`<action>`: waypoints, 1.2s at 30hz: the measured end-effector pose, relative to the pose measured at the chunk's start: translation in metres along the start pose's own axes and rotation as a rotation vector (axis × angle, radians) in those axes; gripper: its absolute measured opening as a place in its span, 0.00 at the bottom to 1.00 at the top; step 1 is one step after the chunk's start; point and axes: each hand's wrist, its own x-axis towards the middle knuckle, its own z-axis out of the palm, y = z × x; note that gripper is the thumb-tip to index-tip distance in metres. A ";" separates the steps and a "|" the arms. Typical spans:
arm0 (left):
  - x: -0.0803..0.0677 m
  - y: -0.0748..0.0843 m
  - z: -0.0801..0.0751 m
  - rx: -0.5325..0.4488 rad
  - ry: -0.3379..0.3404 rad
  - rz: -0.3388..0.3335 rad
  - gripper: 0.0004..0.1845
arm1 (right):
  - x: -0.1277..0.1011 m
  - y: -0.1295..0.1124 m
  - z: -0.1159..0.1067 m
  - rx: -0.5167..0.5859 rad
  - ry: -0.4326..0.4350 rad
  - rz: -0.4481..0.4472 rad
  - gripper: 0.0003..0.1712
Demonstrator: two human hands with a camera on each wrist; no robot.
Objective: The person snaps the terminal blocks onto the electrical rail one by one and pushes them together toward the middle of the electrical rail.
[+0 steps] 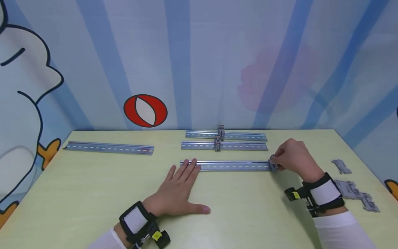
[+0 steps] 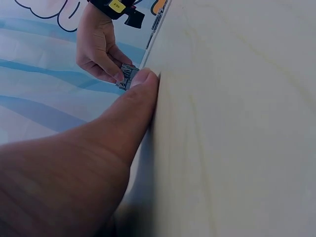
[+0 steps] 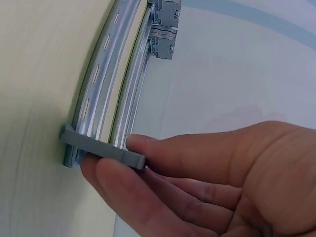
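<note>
A slotted metal DIN rail lies across the table in front of the person. My left hand rests flat with straight, spread fingers, their tips on the rail's left end. At the opposite end, my right hand pinches a grey terminal block between thumb and fingers. In the right wrist view the block lies crosswise over the rail, a little in from its end. The left wrist view shows the left thumb close, with the right hand and block beyond it.
Behind lie two more rails, each carrying grey terminal blocks near its middle. Another rail lies at the back left. Several loose grey blocks lie at the right, partly behind the right wrist. A printed backdrop borders the table.
</note>
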 end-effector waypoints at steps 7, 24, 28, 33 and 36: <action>0.003 0.000 0.001 0.010 -0.013 -0.013 0.67 | 0.002 0.006 0.000 0.049 0.009 -0.015 0.08; 0.003 0.000 0.002 -0.010 0.002 -0.006 0.66 | 0.005 0.012 0.001 0.167 -0.014 0.045 0.09; 0.004 0.001 0.002 -0.013 0.003 -0.003 0.67 | 0.005 0.013 0.001 0.203 -0.019 0.061 0.11; 0.004 0.001 0.002 -0.012 -0.011 -0.015 0.67 | 0.005 0.014 0.004 0.261 -0.029 0.087 0.12; 0.002 0.001 0.001 0.003 -0.014 -0.017 0.67 | 0.005 0.012 0.006 0.259 -0.022 0.090 0.12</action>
